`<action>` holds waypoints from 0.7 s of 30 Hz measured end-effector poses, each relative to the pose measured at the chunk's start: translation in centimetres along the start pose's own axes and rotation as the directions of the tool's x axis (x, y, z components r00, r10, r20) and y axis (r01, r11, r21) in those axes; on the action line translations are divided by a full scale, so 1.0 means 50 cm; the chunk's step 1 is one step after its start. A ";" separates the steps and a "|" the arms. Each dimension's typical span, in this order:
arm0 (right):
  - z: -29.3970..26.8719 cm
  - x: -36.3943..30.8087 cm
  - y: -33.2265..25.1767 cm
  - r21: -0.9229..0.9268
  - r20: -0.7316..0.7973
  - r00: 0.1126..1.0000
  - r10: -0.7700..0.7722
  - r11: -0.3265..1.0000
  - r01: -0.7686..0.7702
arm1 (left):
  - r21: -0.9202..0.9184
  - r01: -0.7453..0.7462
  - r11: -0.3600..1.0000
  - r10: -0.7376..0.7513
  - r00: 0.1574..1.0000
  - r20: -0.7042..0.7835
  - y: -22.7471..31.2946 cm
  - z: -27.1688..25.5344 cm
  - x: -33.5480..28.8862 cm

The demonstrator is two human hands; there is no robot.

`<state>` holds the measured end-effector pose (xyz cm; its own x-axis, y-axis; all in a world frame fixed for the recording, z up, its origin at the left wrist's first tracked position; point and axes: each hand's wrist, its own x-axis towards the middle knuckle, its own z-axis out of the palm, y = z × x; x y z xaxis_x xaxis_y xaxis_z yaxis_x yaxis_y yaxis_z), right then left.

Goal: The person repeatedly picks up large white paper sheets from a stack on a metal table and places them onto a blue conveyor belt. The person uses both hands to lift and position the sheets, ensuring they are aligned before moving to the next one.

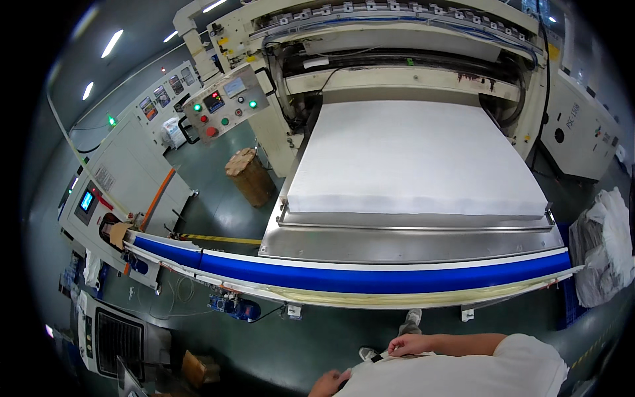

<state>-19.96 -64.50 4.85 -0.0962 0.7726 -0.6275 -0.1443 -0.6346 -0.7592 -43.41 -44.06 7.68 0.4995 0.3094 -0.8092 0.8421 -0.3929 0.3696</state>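
Both my hands are close to my waist, in front of my white shirt [450, 374]. My right hand [408, 345] has its fingers curled together by the shirt's lower edge; what they hold, if anything, is too small to make out. Low in the picture is my left hand [327, 384], beside the shirt, with its fingers largely hidden. Beyond my hands runs a long conveyor with a blue belt [331, 275]. Behind that, a thick stack of white sheets [417, 159] lies on a metal table [410, 243] at the mouth of a large cream machine [403, 81]. Neither hand touches these.
A control panel [226, 106] with buttons juts out left of the stack. A brown cylindrical drum [251, 177] stands on the floor below it. Plastic-wrapped material [602, 245] sits at the conveyor's right end. A white cabinet [126, 178] is at its left end; a blue motor [238, 308] hangs underneath.
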 end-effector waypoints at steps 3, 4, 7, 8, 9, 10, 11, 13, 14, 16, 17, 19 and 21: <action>0.018 0.018 -0.033 -0.043 0.045 0.998 -0.040 0.998 0.042 | -0.359 -0.330 0.873 0.411 0.894 0.177 -0.173 0.102 0.225; 0.011 0.007 -0.030 -0.043 0.020 1.000 -0.013 0.999 0.014 | -0.385 -0.355 0.852 0.456 0.864 0.213 -0.129 0.098 0.232; 0.017 -0.009 -0.013 0.014 -0.063 0.998 -0.018 1.000 0.019 | -0.414 -0.372 0.831 0.510 0.808 0.296 -0.046 0.084 0.225; 0.023 -0.010 -0.014 0.029 -0.081 0.996 -0.034 0.999 0.037 | -0.392 -0.363 0.845 0.494 0.811 0.313 -0.045 0.085 0.237; 0.021 -0.015 -0.011 0.045 -0.106 0.993 -0.045 0.998 0.050 | -0.373 -0.357 0.857 0.483 0.809 0.335 -0.029 0.081 0.237; 0.020 -0.019 -0.008 0.061 -0.131 0.990 -0.055 0.996 0.063 | -0.383 -0.392 0.837 0.512 0.809 0.290 -0.018 0.077 0.233; 0.019 -0.020 -0.001 0.029 -0.133 0.987 -0.094 0.995 0.099 | -0.391 -0.427 0.815 0.539 0.806 0.244 -0.008 0.073 0.226; 0.027 -0.038 -0.019 0.018 -0.161 0.984 -0.078 0.996 0.082 | -0.361 -0.477 0.802 0.558 0.813 0.164 0.019 0.062 0.195; 0.031 -0.043 -0.024 0.013 -0.175 0.982 -0.070 0.997 0.073 | -0.324 -0.490 0.809 0.551 0.824 0.130 0.030 0.061 0.175; 0.029 -0.040 -0.017 -0.027 -0.179 0.982 -0.056 0.998 0.052 | -0.319 -0.506 0.801 0.564 0.817 0.120 0.047 0.056 0.163; 0.029 -0.039 -0.015 -0.048 -0.181 0.982 -0.049 0.998 0.041 | -0.352 -0.505 0.788 0.579 0.802 0.147 0.052 0.054 0.163; 0.033 -0.040 -0.019 -0.055 -0.196 0.977 -0.082 0.996 0.072 | -0.346 -0.522 0.780 0.591 0.796 0.131 0.056 0.051 0.164; 0.036 -0.039 -0.019 -0.024 -0.212 0.971 -0.111 0.994 0.109 | -0.265 -0.563 0.783 0.594 0.803 0.047 0.061 0.052 0.174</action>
<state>-21.42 -65.40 7.11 0.1315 0.8170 -0.5615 -0.1304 -0.5472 -0.8268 -37.02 -44.82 0.61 0.8916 -0.0257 -0.4520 0.4318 -0.2518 0.8661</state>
